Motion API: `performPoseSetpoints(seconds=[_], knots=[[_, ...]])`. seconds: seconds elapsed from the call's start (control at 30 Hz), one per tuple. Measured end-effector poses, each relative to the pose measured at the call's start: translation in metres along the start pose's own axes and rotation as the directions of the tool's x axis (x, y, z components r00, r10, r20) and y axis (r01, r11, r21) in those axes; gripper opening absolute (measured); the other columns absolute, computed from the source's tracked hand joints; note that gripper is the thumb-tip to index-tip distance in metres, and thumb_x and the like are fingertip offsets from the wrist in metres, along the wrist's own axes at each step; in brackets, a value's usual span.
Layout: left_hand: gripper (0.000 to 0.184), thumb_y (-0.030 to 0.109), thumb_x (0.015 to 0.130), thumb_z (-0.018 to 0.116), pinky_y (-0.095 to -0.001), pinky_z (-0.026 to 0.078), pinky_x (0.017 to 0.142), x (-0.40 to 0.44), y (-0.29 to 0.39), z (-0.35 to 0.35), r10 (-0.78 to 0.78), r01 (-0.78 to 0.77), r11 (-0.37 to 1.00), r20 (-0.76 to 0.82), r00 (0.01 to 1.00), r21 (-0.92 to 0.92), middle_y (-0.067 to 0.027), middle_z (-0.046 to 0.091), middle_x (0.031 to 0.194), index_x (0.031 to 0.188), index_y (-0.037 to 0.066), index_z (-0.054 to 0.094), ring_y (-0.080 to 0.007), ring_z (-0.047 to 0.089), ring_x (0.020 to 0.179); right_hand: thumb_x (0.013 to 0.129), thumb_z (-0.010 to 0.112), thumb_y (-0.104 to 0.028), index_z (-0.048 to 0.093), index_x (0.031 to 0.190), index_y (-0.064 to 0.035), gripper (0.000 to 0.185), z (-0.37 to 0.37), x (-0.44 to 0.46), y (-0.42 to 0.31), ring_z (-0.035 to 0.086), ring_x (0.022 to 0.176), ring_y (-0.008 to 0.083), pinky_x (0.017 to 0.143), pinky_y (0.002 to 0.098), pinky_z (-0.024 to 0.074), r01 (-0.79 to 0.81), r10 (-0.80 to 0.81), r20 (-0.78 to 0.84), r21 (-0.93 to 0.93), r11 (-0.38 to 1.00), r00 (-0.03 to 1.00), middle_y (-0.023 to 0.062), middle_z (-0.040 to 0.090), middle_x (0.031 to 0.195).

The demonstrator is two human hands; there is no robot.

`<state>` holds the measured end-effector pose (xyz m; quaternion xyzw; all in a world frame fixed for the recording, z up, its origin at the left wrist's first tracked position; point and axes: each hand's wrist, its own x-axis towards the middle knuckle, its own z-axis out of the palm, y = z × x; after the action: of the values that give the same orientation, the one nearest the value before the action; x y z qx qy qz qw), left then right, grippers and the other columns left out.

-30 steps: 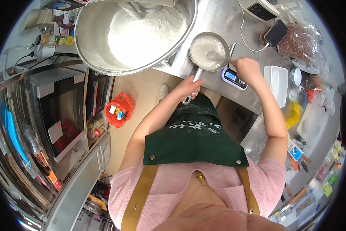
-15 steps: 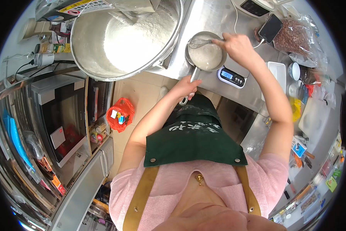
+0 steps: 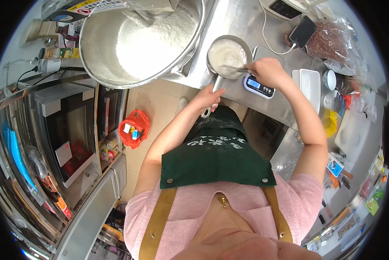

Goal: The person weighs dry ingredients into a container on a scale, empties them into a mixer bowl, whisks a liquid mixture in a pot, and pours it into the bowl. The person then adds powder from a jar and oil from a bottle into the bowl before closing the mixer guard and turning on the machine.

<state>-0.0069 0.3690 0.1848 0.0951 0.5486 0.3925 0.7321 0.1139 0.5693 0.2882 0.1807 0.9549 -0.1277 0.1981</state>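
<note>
My left hand [image 3: 210, 100] is closed around the handle of a metal saucepan [image 3: 218, 83]. Inside the pan is a pale, cloudy liquid [image 3: 227, 52]. A wire whisk [image 3: 233, 68] dips into it near the right side, and my right hand [image 3: 266, 70] grips the whisk's handle. Just below that hand a small digital scale [image 3: 258, 87] with a lit display lies on the steel table [image 3: 242, 19]. To the left of the pan stands a large metal bowl [image 3: 88, 65] holding white flour [image 3: 151, 47].
A phone [image 3: 303, 31] with a white cable leans by a clear bag of brown-red granules [image 3: 329, 41]. A white rectangular tray [image 3: 309, 89] and small bowl [image 3: 329, 80] are on the right. A red bag-lined bin [image 3: 134, 129] stands on the floor.
The whisk has circled through the liquid, from the pan's upper part half a second ago to its lower right now. My right hand moved down with it, while my left stayed on the handle.
</note>
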Motion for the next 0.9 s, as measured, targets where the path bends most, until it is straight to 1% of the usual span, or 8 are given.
performPoseSetpoints(seconds=[0.07, 0.17, 0.33, 0.43, 0.57, 0.7, 0.8, 0.9], knots=[[0.019, 0.024, 0.092, 0.054, -0.0239, 0.033, 0.035, 0.001, -0.004, 0.000, 0.000, 0.000, 1.000, 0.004, 1.000, -0.007, 0.0043, 0.039, 0.054, 0.089, 0.009, 0.042, -0.0058, 0.036, 0.039, 0.076, 0.051, -0.005, 0.063, 0.113, -0.0171, 0.040, 0.032, 0.010, 0.006, 0.063, 0.074, 0.0329, 0.062, 0.0409, 0.0489, 0.039, -0.036, -0.215, 0.012, 0.999, 0.976, 0.0142, 0.064, 0.077], [0.019, 0.023, 0.092, 0.053, -0.0236, 0.033, 0.034, 0.002, -0.005, -0.006, 0.002, -0.002, 1.000, 0.000, 1.000, -0.002, 0.0044, 0.039, 0.054, 0.088, 0.010, 0.042, -0.0058, 0.036, 0.039, 0.074, 0.053, -0.005, 0.064, 0.112, -0.0185, 0.042, 0.025, 0.009, 0.021, 0.063, 0.070, 0.0302, 0.058, 0.0405, 0.0486, -0.183, 0.164, -0.220, -0.068, 0.981, 0.962, 0.0116, 0.062, 0.076], [0.019, 0.023, 0.092, 0.053, -0.0235, 0.033, 0.035, 0.004, -0.014, -0.010, 0.024, -0.022, 0.999, 0.030, 0.999, -0.045, 0.0045, 0.038, 0.054, 0.085, 0.010, 0.041, -0.0059, 0.037, 0.039, 0.071, 0.055, -0.005, 0.065, 0.110, -0.0187, 0.042, 0.049, -0.009, 0.006, 0.062, 0.062, 0.0269, 0.052, 0.0378, 0.0485, 0.070, -0.080, -0.244, -0.051, 0.996, 0.966, 0.0086, 0.060, 0.076], [0.019, 0.023, 0.093, 0.053, -0.0235, 0.033, 0.035, 0.005, -0.016, -0.012, 0.039, -0.037, 0.999, 0.044, 0.998, -0.028, 0.0044, 0.038, 0.054, 0.085, 0.010, 0.040, -0.0061, 0.037, 0.040, 0.070, 0.055, -0.005, 0.063, 0.114, -0.0175, 0.046, 0.060, 0.001, 0.020, 0.062, 0.061, 0.0265, 0.051, 0.0365, 0.0489, -0.146, 0.092, -0.374, -0.120, 0.982, 0.923, 0.0090, 0.060, 0.080], [0.019, 0.023, 0.093, 0.052, -0.0236, 0.033, 0.035, 0.007, -0.017, -0.012, 0.042, -0.040, 0.998, 0.037, 0.998, -0.043, 0.0043, 0.038, 0.054, 0.086, 0.010, 0.040, -0.0063, 0.037, 0.040, 0.072, 0.054, -0.005, 0.059, 0.119, -0.0171, 0.049, 0.083, -0.010, 0.012, 0.061, 0.061, 0.0228, 0.051, 0.0334, 0.0494, 0.121, -0.186, -0.382, -0.187, 0.975, 0.905, 0.0063, 0.053, 0.078], [0.019, 0.023, 0.093, 0.052, -0.0239, 0.033, 0.035, 0.006, -0.016, -0.011, 0.028, -0.027, 0.999, 0.034, 0.999, -0.034, 0.0042, 0.037, 0.054, 0.087, 0.010, 0.040, -0.0064, 0.037, 0.040, 0.071, 0.054, -0.006, 0.059, 0.118, -0.0119, 0.048, 0.085, -0.003, 0.018, 0.060, 0.064, 0.0198, 0.051, 0.0318, 0.0501, -0.020, -0.096, -0.499, -0.224, 0.974, 0.861, 0.0066, 0.051, 0.079], [0.019, 0.023, 0.093, 0.052, -0.0238, 0.034, 0.035, 0.005, -0.015, -0.010, 0.042, -0.041, 0.999, 0.036, 0.998, -0.027, 0.0043, 0.037, 0.054, 0.087, 0.010, 0.040, -0.0065, 0.037, 0.040, 0.071, 0.054, -0.005, 0.059, 0.117, -0.0090, 0.047, 0.088, -0.015, 0.004, 0.060, 0.064, 0.0204, 0.051, 0.0315, 0.0504, 0.214, -0.291, -0.355, -0.239, 0.947, 0.888, 0.0076, 0.052, 0.080], [0.019, 0.023, 0.093, 0.052, -0.0240, 0.034, 0.035, 0.006, -0.016, -0.010, 0.031, -0.030, 0.999, 0.026, 0.999, -0.035, 0.0042, 0.038, 0.054, 0.087, 0.010, 0.040, -0.0065, 0.037, 0.039, 0.069, 0.057, -0.006, 0.059, 0.115, -0.0070, 0.046, 0.079, -0.012, 0.012, 0.060, 0.062, 0.0214, 0.051, 0.0322, 0.0503, 0.017, -0.094, -0.383, -0.200, 0.980, 0.919, 0.0082, 0.053, 0.079]])
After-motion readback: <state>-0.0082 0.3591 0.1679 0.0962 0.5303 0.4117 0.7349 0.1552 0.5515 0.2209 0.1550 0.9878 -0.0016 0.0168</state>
